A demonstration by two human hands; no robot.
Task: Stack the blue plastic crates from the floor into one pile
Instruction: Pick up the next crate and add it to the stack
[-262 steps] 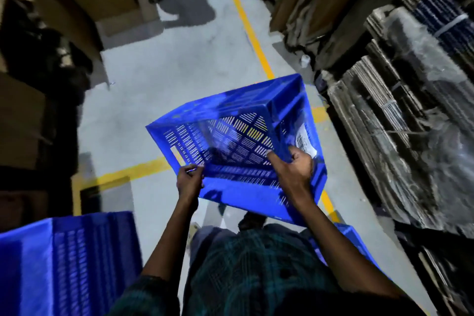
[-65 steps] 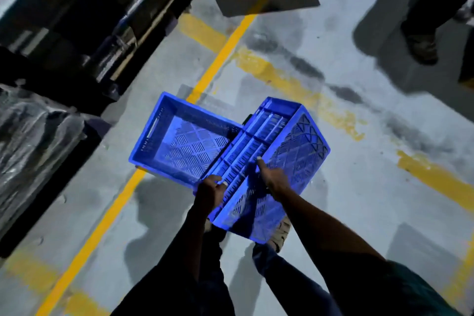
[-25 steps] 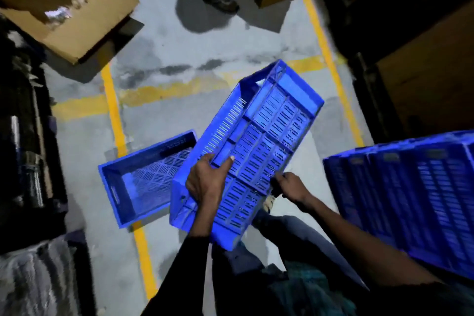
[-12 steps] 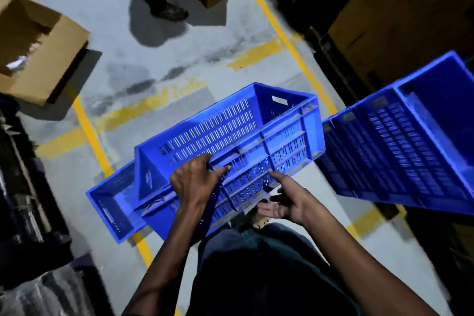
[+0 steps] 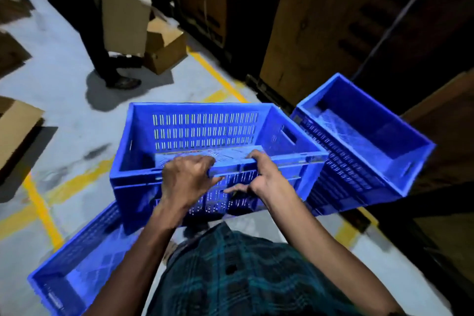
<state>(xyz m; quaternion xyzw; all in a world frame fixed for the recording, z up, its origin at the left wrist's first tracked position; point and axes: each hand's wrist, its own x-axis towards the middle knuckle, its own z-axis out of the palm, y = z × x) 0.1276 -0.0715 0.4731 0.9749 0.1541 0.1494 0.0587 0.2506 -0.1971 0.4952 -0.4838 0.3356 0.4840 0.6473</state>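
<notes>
I hold a blue slotted plastic crate [image 5: 205,131] upright in front of me, its open top facing up. My left hand [image 5: 186,179] grips its near rim. My right hand [image 5: 259,177] grips the same rim just to the right, fingers curled against the near wall. To the right stands a pile of blue crates [image 5: 359,151], its top crate open and tilted in view, just right of the held crate. Another blue crate [image 5: 77,264] lies on the floor at lower left, partly hidden by my left arm.
A person's legs [image 5: 102,41] stand at the upper left beside cardboard boxes [image 5: 164,46]. An open flat carton [image 5: 15,131] lies at the left edge. Tall brown cartons [image 5: 320,20] line the right side. Yellow lines [image 5: 41,208] mark the grey floor.
The held crate has turned from tilted, bottom toward me, to upright and level. Both hands have shifted onto its near rim, and the pile at right now appears closer.
</notes>
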